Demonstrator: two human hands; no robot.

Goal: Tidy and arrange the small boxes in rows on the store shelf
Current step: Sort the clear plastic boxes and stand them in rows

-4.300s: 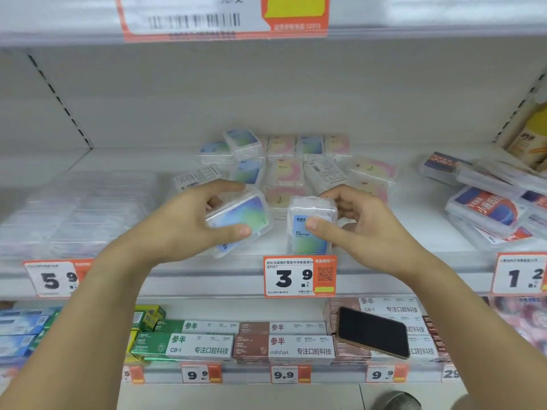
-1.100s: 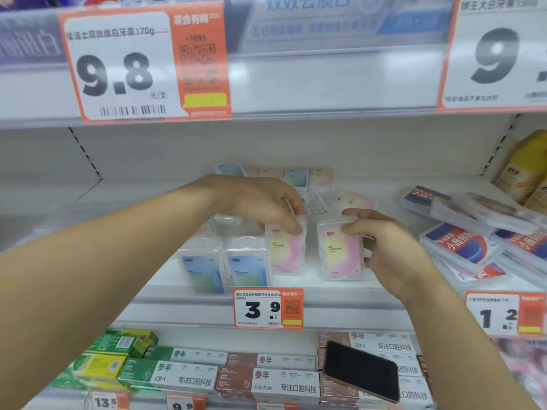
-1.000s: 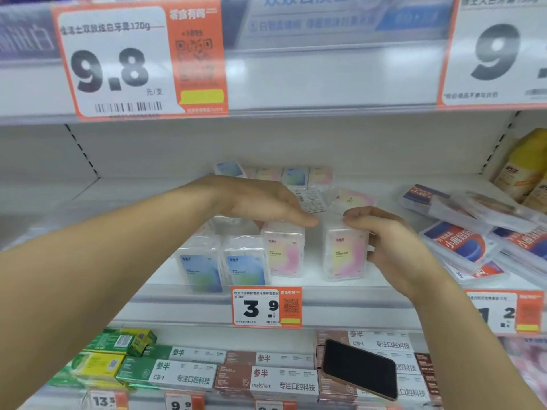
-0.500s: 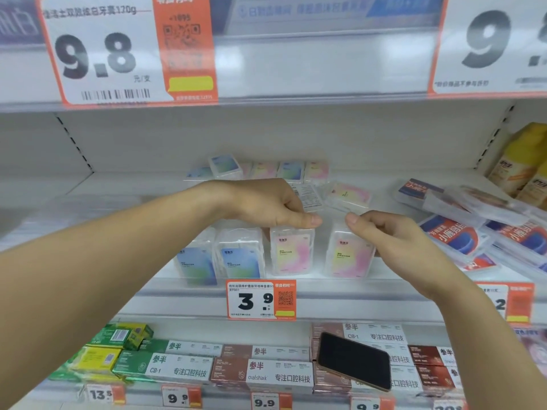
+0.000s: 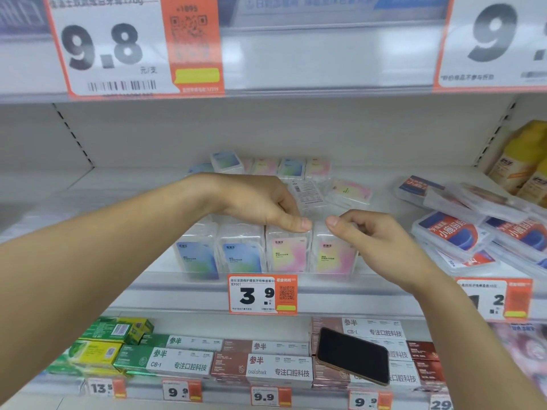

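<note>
Phone (image 5: 353,355): black, lying tilted on the toothpaste cartons (image 5: 260,365) of the lower shelf, nearest the camera.
Price tag (image 5: 262,295): "3.9", on the shelf edge under the row.
Front row (image 5: 265,253): four small boxes upright at the shelf front, long axis vertical, labels facing out; two blue-green on the left, two pink-yellow on the right, side by side and touching.
Left hand (image 5: 260,205): fingers curled, thumb resting on top of the third box (image 5: 288,253).
Right hand (image 5: 373,235): loosely curled over the fourth box (image 5: 333,255); whether it grips cannot be told.
Behind: loose boxes (image 5: 307,193) lying flat, more standing at the back (image 5: 266,165).
Right: flat red-and-blue packs (image 5: 453,235) piled askew.
</note>
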